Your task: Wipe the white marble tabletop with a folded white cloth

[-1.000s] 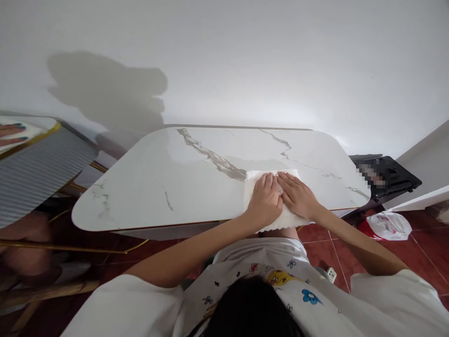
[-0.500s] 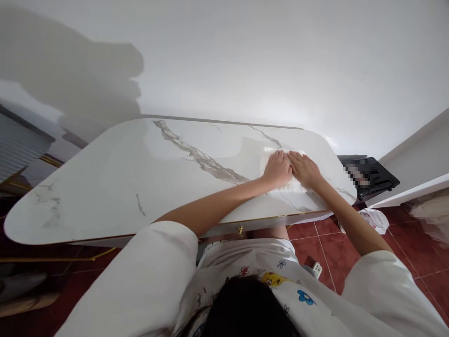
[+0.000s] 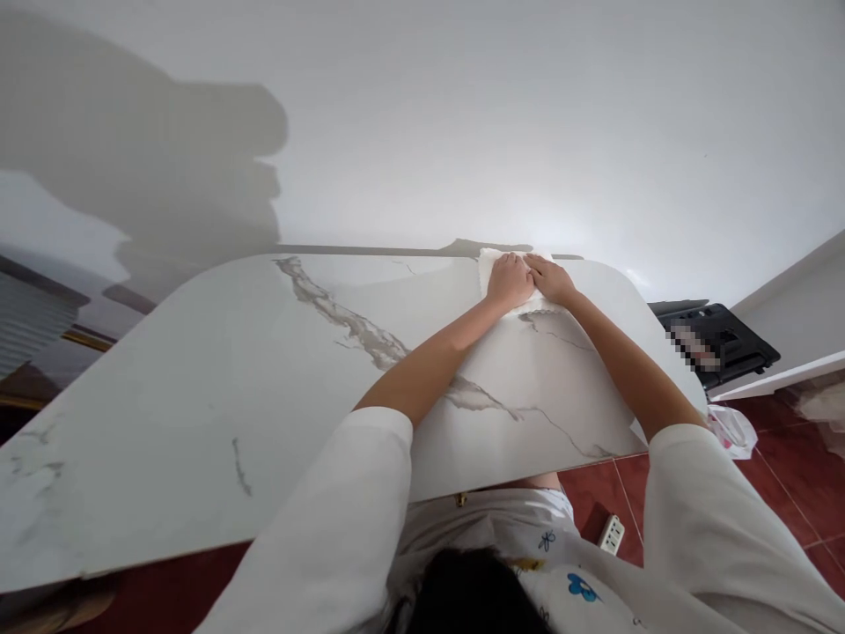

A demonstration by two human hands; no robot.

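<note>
A thin white cloth [image 3: 489, 264] lies spread on the white marble-patterned tabletop [image 3: 317, 396], at its far edge by the wall. Both palms press down on this cloth. My left hand [image 3: 510, 282] rests flat on its middle, fingers pointing toward the wall. Touching it on the right, my right hand [image 3: 552, 281] also lies flat, with its fingertips against the left hand. The part of the cloth beneath the hands is hidden, while its wavy near edge shows below them.
Behind the table rises a white wall [image 3: 462, 132]. A black case-like object [image 3: 739, 339] stands off the right end. On the red tiled floor [image 3: 785, 475] are a white plastic bag [image 3: 736, 431] and a power strip [image 3: 612, 534]. A brass knob [image 3: 460, 499] shows under the front edge.
Both hands have slid the cloth away from my body, from mid-depth of the tabletop to its far edge. My arms reach further out and the view has come closer over the table.
</note>
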